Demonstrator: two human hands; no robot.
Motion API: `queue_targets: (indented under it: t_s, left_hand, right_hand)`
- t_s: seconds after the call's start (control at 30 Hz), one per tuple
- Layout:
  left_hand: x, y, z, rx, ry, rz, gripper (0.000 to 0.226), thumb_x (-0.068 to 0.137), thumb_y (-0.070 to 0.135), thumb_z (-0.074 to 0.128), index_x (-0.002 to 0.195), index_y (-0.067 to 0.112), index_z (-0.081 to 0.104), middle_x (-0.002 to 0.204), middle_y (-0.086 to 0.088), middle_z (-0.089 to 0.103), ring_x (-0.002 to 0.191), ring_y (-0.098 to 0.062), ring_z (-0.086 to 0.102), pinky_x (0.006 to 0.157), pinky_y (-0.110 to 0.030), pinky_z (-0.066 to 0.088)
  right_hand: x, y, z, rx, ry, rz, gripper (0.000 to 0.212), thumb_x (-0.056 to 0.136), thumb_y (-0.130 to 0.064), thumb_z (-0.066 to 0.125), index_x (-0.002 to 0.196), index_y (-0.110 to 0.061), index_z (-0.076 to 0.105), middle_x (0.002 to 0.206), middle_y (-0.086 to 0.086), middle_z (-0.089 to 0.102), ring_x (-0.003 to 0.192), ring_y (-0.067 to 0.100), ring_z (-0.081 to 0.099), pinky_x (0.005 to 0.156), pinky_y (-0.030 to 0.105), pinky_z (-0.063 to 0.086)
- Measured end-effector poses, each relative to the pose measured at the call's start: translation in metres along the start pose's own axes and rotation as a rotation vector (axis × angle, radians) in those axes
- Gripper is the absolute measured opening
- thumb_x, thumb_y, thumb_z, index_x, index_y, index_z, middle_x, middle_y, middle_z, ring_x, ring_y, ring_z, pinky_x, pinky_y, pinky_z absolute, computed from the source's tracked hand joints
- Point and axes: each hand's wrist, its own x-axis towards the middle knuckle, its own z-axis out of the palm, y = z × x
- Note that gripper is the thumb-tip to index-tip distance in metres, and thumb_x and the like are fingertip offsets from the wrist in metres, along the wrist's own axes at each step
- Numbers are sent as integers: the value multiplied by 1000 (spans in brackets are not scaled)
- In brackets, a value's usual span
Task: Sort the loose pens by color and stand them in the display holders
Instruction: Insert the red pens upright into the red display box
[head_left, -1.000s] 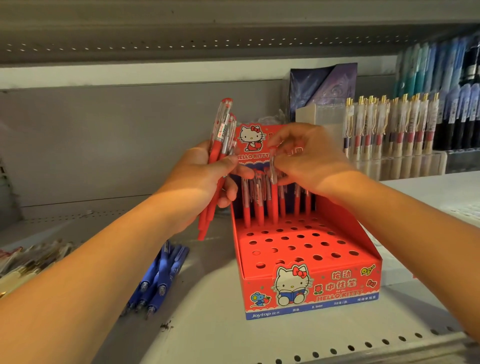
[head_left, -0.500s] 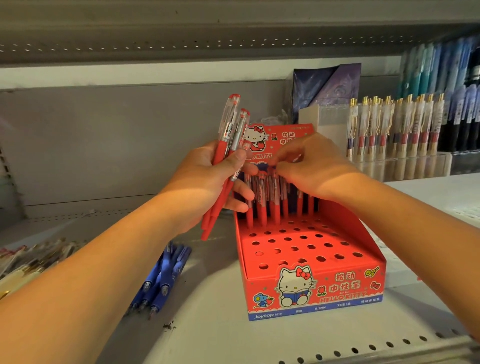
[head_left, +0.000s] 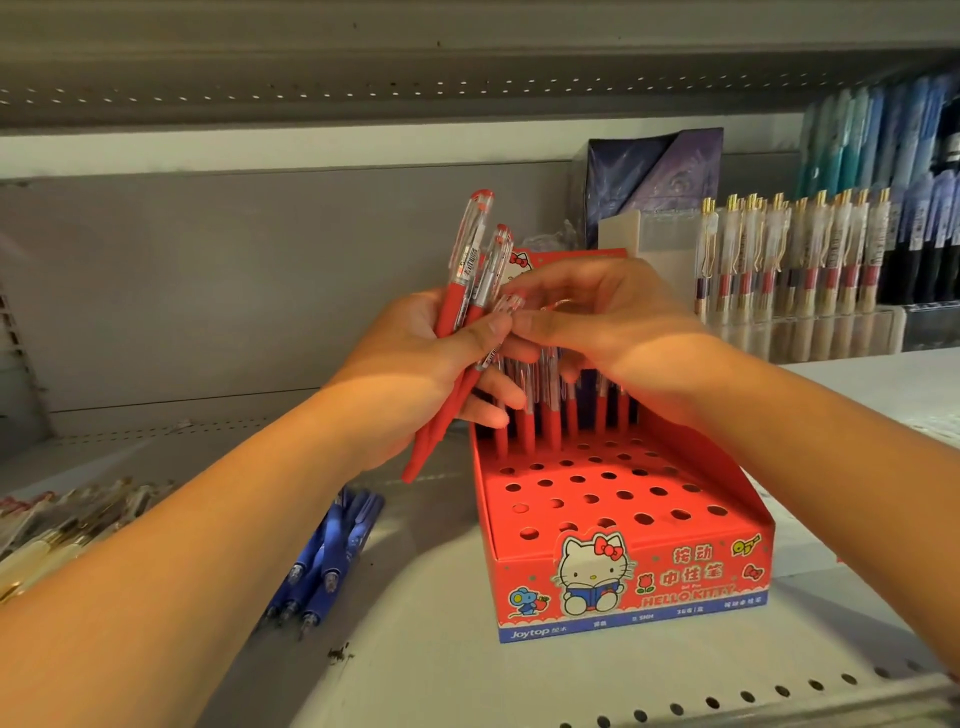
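Observation:
My left hand (head_left: 431, 364) grips a bunch of red pens (head_left: 457, 291) with clear caps, held upright just left of the red cardboard display holder (head_left: 613, 525). My right hand (head_left: 597, 312) reaches across above the holder's back row, and its fingertips pinch the clear top of one pen in that bunch. Several red pens (head_left: 550, 415) stand in the holder's back row of holes; the front rows of holes are open.
Several blue pens (head_left: 327, 556) lie loose on the shelf left of the holder. A heap of pale pens (head_left: 62, 525) lies at far left. A clear rack of gold-tipped pens (head_left: 789, 260) and hanging blue packs (head_left: 883, 150) fill the right back.
My right hand has left the pens standing in the back row and moved left and up to the bunch in my left hand, taking hold of one pen's top.

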Motion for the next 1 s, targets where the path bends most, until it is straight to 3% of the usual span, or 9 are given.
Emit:
queue_targets:
  t_s: [0.2, 0.3, 0.43, 0.53, 0.63, 0.73, 0.87, 1.0]
  left_hand:
    - [-2, 3, 1, -76, -17, -52, 19, 100, 28, 48, 103, 13, 60, 81, -12, 74, 56, -25, 70, 49, -34, 59]
    - [-1, 1, 0, -60, 16, -67, 20, 103, 26, 45, 99, 13, 60, 80, -11, 74, 55, -24, 69, 49, -33, 59]
    - [1, 1, -2, -16, 86, -45, 19, 103, 24, 44, 100, 11, 56, 69, -7, 73, 52, -22, 67, 45, -27, 54]
    - [3, 0, -3, 40, 112, -27, 16, 103, 27, 45, 99, 15, 56, 70, -5, 72, 47, -18, 62, 44, -24, 50]
    - [3, -2, -4, 71, 124, -10, 15, 103, 27, 46, 98, 17, 57, 66, -4, 69, 40, -15, 48, 40, -21, 40]
    - [4, -4, -5, 65, 114, -24, 18, 103, 27, 47, 96, 17, 59, 58, -2, 59, 37, -12, 31, 39, -19, 26]
    - [5, -3, -6, 22, 93, -93, 22, 101, 32, 49, 92, 14, 57, 51, 0, 45, 35, -8, 21, 41, -16, 15]
    - [3, 0, -7, -44, 15, -166, 26, 101, 26, 45, 86, 14, 62, 52, -2, 43, 33, -8, 20, 40, -13, 15]
  right_hand:
    - [1, -5, -2, 260, -8, 38, 17, 75, -18, 74, 89, -14, 65, 88, 7, 70, 79, 19, 67, 68, 33, 54]
    - [5, -12, -6, 433, 54, 74, 14, 81, -9, 69, 90, -10, 58, 94, 14, 68, 78, 22, 68, 68, 31, 57]
    - [12, -14, -13, 460, 233, 101, 11, 91, -2, 62, 95, -11, 57, 78, 6, 70, 67, 21, 69, 64, 37, 60]
    - [15, -13, -22, 311, 320, 77, 11, 91, -4, 65, 94, -13, 60, 80, 6, 69, 69, 19, 69, 58, 34, 59]
    - [17, -6, -26, 0, 303, 71, 14, 91, -8, 66, 95, -18, 59, 80, 2, 73, 68, 14, 73, 54, 33, 59]
    - [17, 6, -25, -345, 281, 79, 16, 91, -13, 65, 95, -28, 59, 83, 3, 69, 75, 21, 72, 60, 41, 62]
    - [17, 12, -25, -431, 298, 88, 27, 90, -11, 64, 83, -36, 56, 67, -4, 65, 71, 23, 70, 62, 45, 61]
    - [18, 12, -26, -446, 302, 93, 27, 91, -11, 64, 83, -35, 55, 71, 0, 66, 73, 25, 70, 64, 47, 61]
